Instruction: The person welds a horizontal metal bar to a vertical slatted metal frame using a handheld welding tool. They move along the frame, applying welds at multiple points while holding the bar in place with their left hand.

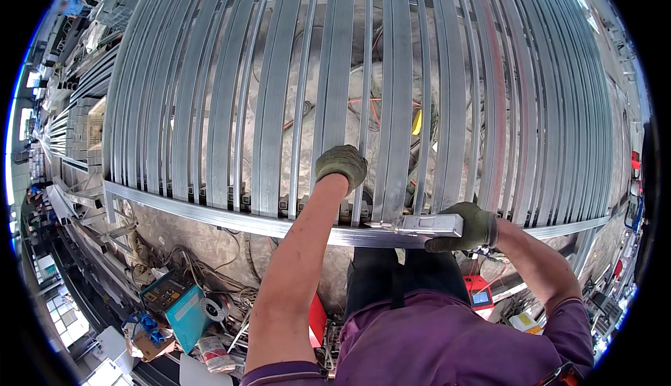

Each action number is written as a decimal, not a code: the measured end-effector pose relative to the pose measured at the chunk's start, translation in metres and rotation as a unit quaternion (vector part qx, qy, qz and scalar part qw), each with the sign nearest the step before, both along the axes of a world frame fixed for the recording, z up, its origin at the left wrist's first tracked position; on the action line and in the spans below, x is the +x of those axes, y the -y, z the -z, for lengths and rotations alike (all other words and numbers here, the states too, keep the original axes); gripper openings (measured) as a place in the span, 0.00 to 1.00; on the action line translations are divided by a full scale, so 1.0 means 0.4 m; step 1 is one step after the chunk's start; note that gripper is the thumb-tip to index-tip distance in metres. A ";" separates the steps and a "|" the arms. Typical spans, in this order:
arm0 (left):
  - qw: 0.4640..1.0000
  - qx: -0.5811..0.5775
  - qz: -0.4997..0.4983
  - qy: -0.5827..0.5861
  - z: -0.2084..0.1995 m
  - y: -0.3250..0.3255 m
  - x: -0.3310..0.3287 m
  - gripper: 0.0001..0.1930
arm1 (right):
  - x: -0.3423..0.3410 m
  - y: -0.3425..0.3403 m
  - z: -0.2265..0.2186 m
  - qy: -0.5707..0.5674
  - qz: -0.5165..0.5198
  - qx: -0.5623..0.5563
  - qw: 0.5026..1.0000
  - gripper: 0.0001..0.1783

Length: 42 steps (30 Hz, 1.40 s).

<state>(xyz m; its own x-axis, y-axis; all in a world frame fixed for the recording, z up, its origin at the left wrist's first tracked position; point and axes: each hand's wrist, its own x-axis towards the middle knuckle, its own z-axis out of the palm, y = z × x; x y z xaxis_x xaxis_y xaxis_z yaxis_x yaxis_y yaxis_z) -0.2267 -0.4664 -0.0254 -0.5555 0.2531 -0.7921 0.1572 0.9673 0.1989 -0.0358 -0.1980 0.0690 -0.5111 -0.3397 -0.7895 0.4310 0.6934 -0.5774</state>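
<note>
My left hand [341, 165], in a dark green glove, is closed over the metal near the middle of the rack. Its fingers curl around a narrow steel tube [365, 99], beside a wider flat tube [334, 71]. My right hand [470, 226], gloved alike, grips a silver, boxy welding gun [432, 225] at the near rail [279, 227]. The gun's thin nozzle points left, toward the narrow tube's near end. Whether the tip touches metal is too small to tell. The palm side of the left hand is hidden.
Many parallel steel tubes [272, 106] span the frame, with gaps showing cables below. A teal machine [175, 309] stands lower left among tangled cables [224, 288]. A red unit with a screen [478, 294] is behind the rail, near my legs. A yellow object [417, 122] lies underneath.
</note>
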 end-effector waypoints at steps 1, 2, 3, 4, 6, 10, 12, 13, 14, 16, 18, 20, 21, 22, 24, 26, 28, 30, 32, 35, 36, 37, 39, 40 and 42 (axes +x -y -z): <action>1.000 0.001 -0.001 0.000 0.006 0.001 0.000 0.24 | -0.004 0.005 0.002 0.003 0.000 -0.002 1.000 0.32; 1.000 0.003 -0.003 -0.006 0.014 0.004 -0.001 0.24 | -0.008 0.008 0.005 0.006 0.000 -0.004 1.000 0.32; 1.000 0.005 -0.004 -0.011 0.022 0.007 -0.001 0.24 | -0.010 0.010 0.009 -0.004 0.015 -0.025 1.000 0.31; 1.000 0.006 -0.003 -0.015 0.018 0.006 -0.002 0.25 | -0.007 0.011 0.015 -0.011 0.033 -0.048 0.998 0.31; 1.000 -0.004 -0.009 0.005 0.013 -0.006 -0.008 0.24 | -0.004 0.009 0.034 -0.022 0.054 -0.082 0.995 0.31; 1.000 -0.009 0.001 -0.011 0.015 -0.008 -0.007 0.24 | 0.011 0.001 0.093 -0.019 0.062 -0.109 0.992 0.30; 1.000 -0.016 0.002 0.003 0.005 -0.013 -0.011 0.24 | 0.000 0.006 0.092 0.003 0.063 -0.104 0.993 0.30; 1.000 -0.019 0.001 0.008 -0.002 -0.014 -0.013 0.24 | -0.009 0.010 0.086 0.015 0.058 -0.095 0.994 0.28; 1.000 -0.018 -0.001 0.007 -0.001 -0.014 -0.014 0.24 | -0.012 0.012 0.088 0.013 0.064 -0.110 0.992 0.28; 1.000 -0.017 -0.003 0.005 0.001 -0.015 -0.014 0.24 | -0.016 0.014 0.090 0.010 0.074 -0.139 0.987 0.27; 1.000 -0.021 -0.004 0.015 0.003 -0.014 -0.017 0.24 | -0.019 0.018 0.087 0.030 0.093 -0.154 0.983 0.27; 1.000 -0.023 -0.002 0.016 0.003 -0.015 -0.017 0.24 | -0.023 0.023 0.086 0.043 0.097 -0.155 0.982 0.27; 1.000 -0.022 0.000 0.010 0.003 -0.015 -0.016 0.24 | -0.026 0.026 0.086 0.045 0.091 -0.147 0.984 0.27; 1.000 -0.021 0.001 0.005 0.003 -0.015 -0.015 0.25 | -0.028 0.028 0.086 0.047 0.085 -0.140 0.985 0.27; 1.000 -0.024 -0.004 0.009 0.006 -0.016 -0.016 0.25 | -0.029 0.030 0.088 0.043 0.074 -0.133 0.987 0.27; 1.000 -0.025 -0.006 0.014 0.005 -0.019 -0.018 0.25 | -0.029 0.030 0.089 0.042 0.067 -0.126 0.989 0.28; 1.000 -0.024 -0.006 0.019 0.002 -0.019 -0.020 0.25 | -0.032 0.030 0.088 0.043 0.062 -0.121 0.990 0.28; 0.999 -0.027 -0.006 0.017 -0.001 -0.021 -0.020 0.25 | -0.030 0.031 0.092 0.043 0.054 -0.105 0.992 0.29; 0.999 -0.027 -0.007 0.015 -0.001 -0.020 -0.019 0.25 | -0.027 0.031 0.096 0.042 0.059 -0.104 0.992 0.30; 1.000 -0.022 -0.011 0.007 0.006 -0.017 -0.015 0.25 | -0.022 0.026 0.102 0.034 0.069 -0.122 0.990 0.30; 1.000 -0.017 -0.010 0.003 0.012 -0.016 -0.013 0.25 | -0.022 0.024 0.106 0.029 0.063 -0.123 0.990 0.30; 1.000 -0.013 -0.010 -0.001 0.012 -0.016 -0.013 0.25 | -0.022 0.022 0.111 0.024 0.056 -0.124 0.990 0.30; 1.000 -0.016 -0.009 0.000 0.012 -0.018 -0.014 0.24 | -0.018 0.022 0.122 0.013 0.047 -0.122 0.991 0.30; 1.000 -0.018 -0.010 0.000 0.012 -0.018 -0.014 0.24 | -0.018 0.022 0.124 0.008 0.042 -0.121 0.992 0.30; 1.000 -0.019 -0.012 -0.002 0.013 -0.017 -0.013 0.24 | -0.026 0.024 0.110 0.012 0.041 -0.115 0.992 0.30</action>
<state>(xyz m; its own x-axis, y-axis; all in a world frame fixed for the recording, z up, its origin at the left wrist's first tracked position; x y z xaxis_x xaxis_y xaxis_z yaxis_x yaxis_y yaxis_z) -0.2319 -0.4595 -0.0305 -0.5642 0.2096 -0.7986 0.1355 0.9776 0.1608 -0.0460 -0.2076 0.0248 -0.5265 -0.4693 -0.7089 0.4969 0.5067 -0.7045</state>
